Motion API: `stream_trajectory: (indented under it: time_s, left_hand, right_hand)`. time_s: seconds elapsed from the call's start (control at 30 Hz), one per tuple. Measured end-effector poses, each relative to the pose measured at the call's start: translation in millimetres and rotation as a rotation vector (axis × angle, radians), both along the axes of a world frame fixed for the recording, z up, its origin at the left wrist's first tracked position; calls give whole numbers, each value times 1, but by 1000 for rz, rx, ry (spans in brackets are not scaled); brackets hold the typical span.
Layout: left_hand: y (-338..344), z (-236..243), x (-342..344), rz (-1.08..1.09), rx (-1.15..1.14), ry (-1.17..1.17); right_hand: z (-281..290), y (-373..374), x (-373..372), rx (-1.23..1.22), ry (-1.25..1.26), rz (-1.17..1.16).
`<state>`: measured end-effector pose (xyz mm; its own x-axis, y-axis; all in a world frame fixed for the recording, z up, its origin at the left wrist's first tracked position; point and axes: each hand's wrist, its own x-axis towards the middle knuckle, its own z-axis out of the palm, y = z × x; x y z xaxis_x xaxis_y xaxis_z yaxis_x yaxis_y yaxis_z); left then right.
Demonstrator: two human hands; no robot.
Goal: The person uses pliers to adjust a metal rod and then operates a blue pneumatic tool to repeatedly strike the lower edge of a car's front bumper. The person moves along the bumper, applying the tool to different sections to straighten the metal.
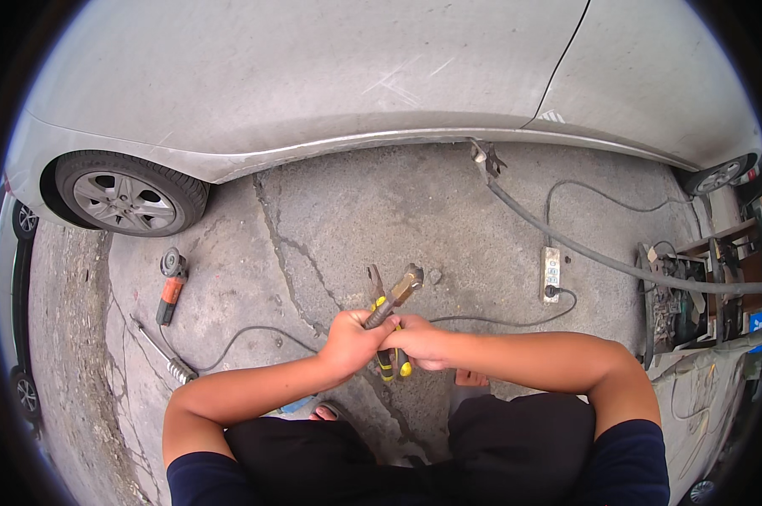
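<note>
My two hands meet in front of me, above the concrete. Closed in my left hand [351,341] is a worn metal tool [405,287] with a ridged grey shaft and a rust-brown head that points away from me. Fingers of my right hand [425,341] are wrapped round a pair of pliers [385,363] with yellow-and-black handles. The handles stick out below my hands, and a rusty jaw shows above them. The two tools cross, and my fingers hide where they meet.
A silver car [313,76] stands across the far side. A clamp [486,158] on a thick cable [567,240] hangs at its sill. On the ground lie an orange angle grinder [172,287], a spring-handled metal rod [166,354] and a power strip [551,271]. Machinery [676,299] stands at right.
</note>
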<state>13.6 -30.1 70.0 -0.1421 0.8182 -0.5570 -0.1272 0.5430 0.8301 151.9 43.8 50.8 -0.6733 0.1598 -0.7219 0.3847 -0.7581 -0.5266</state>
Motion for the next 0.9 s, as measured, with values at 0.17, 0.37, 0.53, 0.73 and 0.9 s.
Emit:
stream_trajectory:
  time_s: [0.17,0.37,0.53,0.73,0.9]
  left_hand:
    - [13,13,-3,-46,31,-33]
    - [17,19,-47,-579,-7,-64]
    - [19,32,-46,-901,-111,-57]
    - [-3,0,-34,-551,106,132]
    - [-10,15,-37,-599,123,241]
  right_hand:
    - [-34,45,33,-343,100,-91]
    - [67,107,86,1176,12,121]
    - [158,90,89,1786,62,336]
    - [150,69,81,2199,46,631]
    - [141,73,78,2268,86,583]
